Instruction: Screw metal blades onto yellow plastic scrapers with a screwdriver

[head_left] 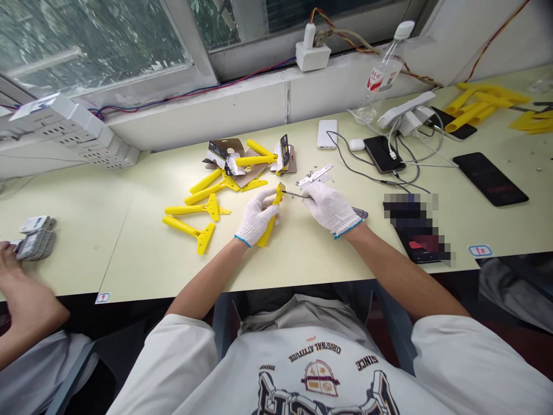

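Observation:
My left hand (pixel 257 219), in a white knitted glove, is wrapped round the handle of a yellow scraper (pixel 266 234). The scraper's head points away from me. My gloved right hand (pixel 327 206) grips a screwdriver (pixel 294 195); its thin shaft reaches left to the scraper head, and its handle is hidden in the glove. Whether the tip sits in a screw is too small to tell. Just beyond the right hand lie flat metal blades (pixel 318 174) with several tiny screws around them. Several more yellow scrapers (pixel 211 207) lie to the left of my hands.
Opened cardboard packages (pixel 224 155) lie behind the scrapers. A dark grey object (pixel 360 213) is partly under my right wrist. Phones (pixel 491 178), cables, a power strip (pixel 406 108) and a bottle (pixel 382 75) stand to the right. A co-worker's arm (pixel 30 305) rests at far left.

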The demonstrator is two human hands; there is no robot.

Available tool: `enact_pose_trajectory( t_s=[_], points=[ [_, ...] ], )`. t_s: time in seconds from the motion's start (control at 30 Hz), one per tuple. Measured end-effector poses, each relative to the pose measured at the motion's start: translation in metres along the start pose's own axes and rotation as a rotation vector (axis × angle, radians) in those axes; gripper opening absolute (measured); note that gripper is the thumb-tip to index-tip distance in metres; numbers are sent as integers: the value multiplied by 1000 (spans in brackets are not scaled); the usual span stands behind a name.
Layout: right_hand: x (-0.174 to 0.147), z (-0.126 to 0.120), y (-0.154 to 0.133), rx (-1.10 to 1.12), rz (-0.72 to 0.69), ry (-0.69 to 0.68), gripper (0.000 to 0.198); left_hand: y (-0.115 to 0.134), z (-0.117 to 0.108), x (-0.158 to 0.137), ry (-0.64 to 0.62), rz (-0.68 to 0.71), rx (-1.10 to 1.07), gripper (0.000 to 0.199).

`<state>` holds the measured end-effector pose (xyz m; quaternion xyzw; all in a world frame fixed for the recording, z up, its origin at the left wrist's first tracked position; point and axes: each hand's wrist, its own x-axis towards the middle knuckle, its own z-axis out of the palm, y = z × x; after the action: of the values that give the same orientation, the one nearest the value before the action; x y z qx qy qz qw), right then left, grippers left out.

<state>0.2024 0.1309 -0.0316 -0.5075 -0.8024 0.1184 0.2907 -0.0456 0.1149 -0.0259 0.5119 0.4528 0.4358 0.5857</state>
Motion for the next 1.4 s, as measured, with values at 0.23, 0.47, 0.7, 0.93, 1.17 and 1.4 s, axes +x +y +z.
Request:
enact_pose_trajectory(
  t_s=[0.23, 0.47, 0.7, 0.93, 1.17, 1.4],
  points=[
    [0, 3, 2, -31, -12, -27, 33, 3, 0, -1, -5, -4, 7, 60],
    [2, 6, 2, 101, 42, 53, 59, 4, 1, -2, -15, -20, 3, 59],
    [2, 7, 2, 88, 62, 92, 57, 2, 0, -2, -16, -22, 29, 57],
    [5, 16, 5, 79, 123, 132, 54, 2, 0, -2, -21, -25, 34, 57],
    [4, 19, 14, 55, 64, 138, 67, 2, 0, -1, -26, -20, 38, 58],
    [2, 17, 18, 109, 10, 200, 69, -4, -3, 1, -26, -9, 54, 56]
  ],
)
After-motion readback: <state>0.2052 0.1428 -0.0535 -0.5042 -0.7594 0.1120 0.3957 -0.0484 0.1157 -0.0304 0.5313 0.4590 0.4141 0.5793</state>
